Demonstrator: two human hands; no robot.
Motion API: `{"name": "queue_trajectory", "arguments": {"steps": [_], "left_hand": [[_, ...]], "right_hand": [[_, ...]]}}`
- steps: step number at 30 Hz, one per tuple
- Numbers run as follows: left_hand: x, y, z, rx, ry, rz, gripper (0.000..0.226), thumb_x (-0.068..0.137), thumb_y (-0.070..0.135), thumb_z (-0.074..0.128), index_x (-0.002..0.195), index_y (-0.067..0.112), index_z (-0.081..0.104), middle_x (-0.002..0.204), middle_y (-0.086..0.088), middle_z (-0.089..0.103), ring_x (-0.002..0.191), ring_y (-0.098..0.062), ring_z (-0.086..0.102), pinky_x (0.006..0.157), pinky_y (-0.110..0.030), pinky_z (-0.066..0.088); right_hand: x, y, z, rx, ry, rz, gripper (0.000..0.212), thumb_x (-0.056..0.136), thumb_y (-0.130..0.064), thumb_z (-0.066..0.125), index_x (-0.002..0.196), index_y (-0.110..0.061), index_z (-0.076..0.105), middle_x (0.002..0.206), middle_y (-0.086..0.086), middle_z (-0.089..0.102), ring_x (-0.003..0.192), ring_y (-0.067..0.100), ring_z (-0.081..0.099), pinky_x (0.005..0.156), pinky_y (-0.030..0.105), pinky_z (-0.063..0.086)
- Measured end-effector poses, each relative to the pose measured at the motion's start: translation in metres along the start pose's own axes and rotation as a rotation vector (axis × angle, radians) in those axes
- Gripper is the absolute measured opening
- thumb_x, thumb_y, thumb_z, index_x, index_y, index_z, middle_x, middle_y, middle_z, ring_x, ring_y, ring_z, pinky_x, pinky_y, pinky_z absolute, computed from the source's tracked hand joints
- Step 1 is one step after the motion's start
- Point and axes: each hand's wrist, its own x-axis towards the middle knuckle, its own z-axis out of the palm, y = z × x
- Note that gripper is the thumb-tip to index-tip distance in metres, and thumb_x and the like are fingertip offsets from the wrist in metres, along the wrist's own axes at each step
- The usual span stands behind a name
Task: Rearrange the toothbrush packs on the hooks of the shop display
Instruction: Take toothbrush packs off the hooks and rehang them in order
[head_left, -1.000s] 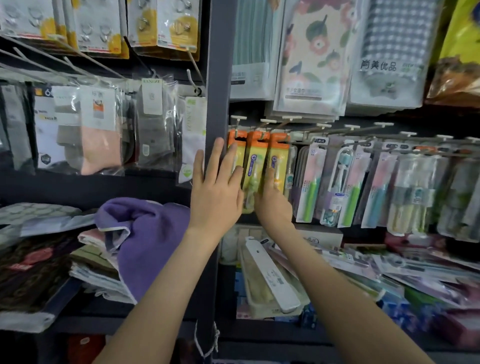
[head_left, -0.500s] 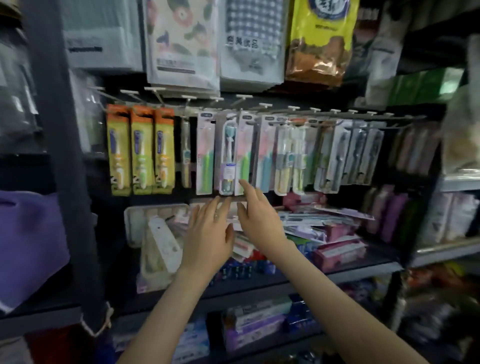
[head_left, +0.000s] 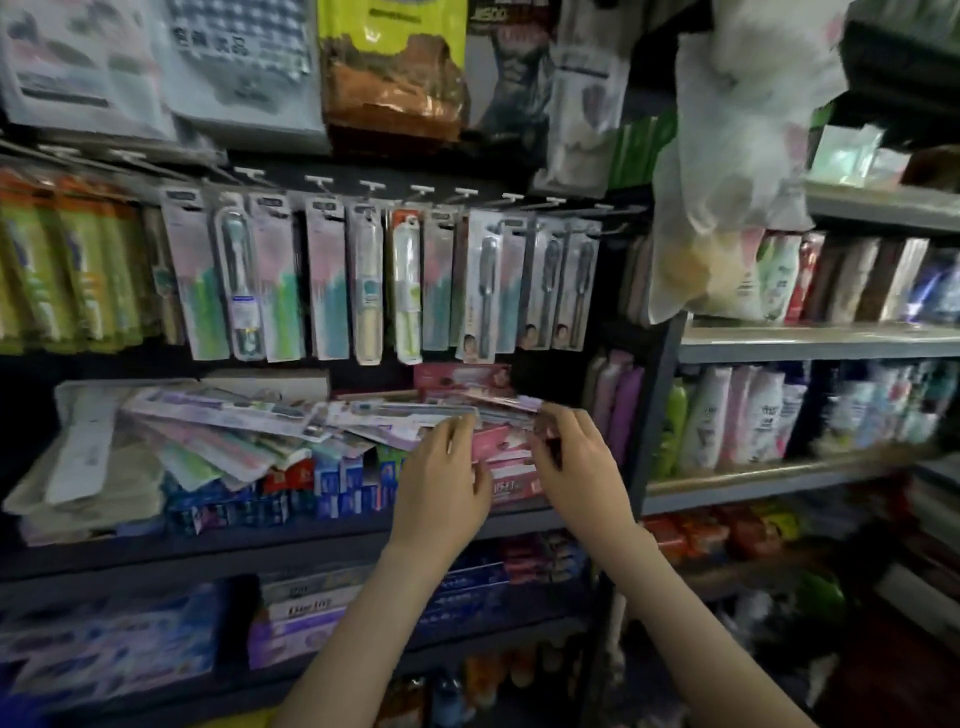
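Toothbrush packs hang in a row on hooks across the dark display. On the shelf below lies a fanned pile of loose toothbrush packs. My left hand reaches up to the pile's right end, fingertips against a pack's edge; blur hides whether it grips. Just to its right, my right hand has fingers curled around the end of a pink-purple pack on top of the pile.
Yellow-orange packs hang at the far left. Pink boxes and blue boxes sit under the pile. A dark upright post borders the bay; bottles fill the right shelves. A white plastic bag hangs above.
My view swung right along the display. Both hands dropped from the hanging packs and moved right to the right end of the loose pile on the shelf.
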Motion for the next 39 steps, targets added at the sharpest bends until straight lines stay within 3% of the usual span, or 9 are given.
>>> {"name": "queue_trajectory", "arguments": {"steps": [7, 15, 21, 26, 31, 35, 39], "left_hand": [[0.02, 0.028, 0.016, 0.043, 0.009, -0.024, 0.056, 0.095, 0.029, 0.05, 0.145, 0.012, 0.033, 0.141, -0.007, 0.043, 0.124, -0.024, 0.046, 0.1, -0.034, 0.039], [0.053, 0.014, -0.001, 0.081, 0.074, -0.019, 0.054, 0.093, 0.022, 0.053, 0.142, 0.009, 0.037, 0.136, -0.009, 0.047, 0.12, -0.025, 0.048, 0.098, -0.034, 0.04], [0.082, -0.019, -0.001, 0.097, 0.092, -0.01, 0.051, 0.093, 0.022, 0.051, 0.141, 0.009, 0.039, 0.134, -0.009, 0.048, 0.116, -0.024, 0.05, 0.098, -0.034, 0.039], [0.104, -0.036, 0.019, 0.077, 0.092, -0.032, 0.05, 0.094, 0.022, 0.051, 0.141, 0.008, 0.039, 0.135, -0.009, 0.048, 0.115, -0.023, 0.051, 0.098, -0.034, 0.041], [0.126, -0.049, 0.042, 0.07, 0.114, -0.062, 0.053, 0.093, 0.021, 0.052, 0.143, 0.01, 0.036, 0.136, -0.009, 0.046, 0.119, -0.024, 0.048, 0.099, -0.034, 0.04], [0.145, -0.057, 0.06, 0.091, 0.12, -0.093, 0.057, 0.092, 0.021, 0.054, 0.145, 0.013, 0.033, 0.139, -0.01, 0.044, 0.121, -0.025, 0.048, 0.099, -0.034, 0.041], [0.168, -0.064, 0.07, 0.104, 0.115, -0.109, 0.065, 0.093, 0.021, 0.054, 0.149, 0.017, 0.023, 0.147, -0.008, 0.036, 0.13, -0.022, 0.041, 0.105, -0.032, 0.037]], "right_hand": [[0.003, 0.024, -0.007, 0.114, 0.024, 0.012, 0.038, 0.095, -0.018, 0.05, 0.132, -0.015, 0.044, 0.123, -0.001, 0.049, 0.101, 0.019, 0.056, 0.074, 0.02, 0.038], [0.05, 0.012, 0.011, 0.181, 0.028, -0.011, 0.039, 0.096, -0.02, 0.05, 0.133, -0.011, 0.042, 0.122, 0.003, 0.049, 0.108, 0.017, 0.051, 0.086, 0.027, 0.044], [0.088, 0.011, 0.029, 0.214, 0.022, 0.084, 0.045, 0.095, -0.019, 0.052, 0.137, -0.01, 0.038, 0.127, 0.007, 0.048, 0.094, 0.011, 0.049, 0.082, 0.025, 0.044], [0.115, 0.026, 0.045, 0.209, -0.029, 0.155, 0.053, 0.094, -0.021, 0.054, 0.14, -0.008, 0.032, 0.134, 0.01, 0.044, 0.102, 0.018, 0.053, 0.084, 0.027, 0.044], [0.149, 0.042, 0.07, 0.203, -0.038, 0.157, 0.05, 0.095, -0.017, 0.051, 0.139, -0.007, 0.032, 0.136, 0.012, 0.044, 0.093, 0.014, 0.051, 0.074, 0.023, 0.04], [0.178, 0.051, 0.092, 0.229, -0.045, 0.099, 0.057, 0.095, -0.019, 0.052, 0.143, -0.009, 0.025, 0.137, 0.016, 0.044, 0.107, 0.025, 0.056, 0.077, 0.025, 0.044], [0.213, 0.053, 0.106, 0.295, -0.035, 0.061, 0.069, 0.096, -0.023, 0.052, 0.149, -0.009, 0.01, 0.149, 0.017, 0.029, 0.13, 0.028, 0.04, 0.097, 0.029, 0.038]]}}
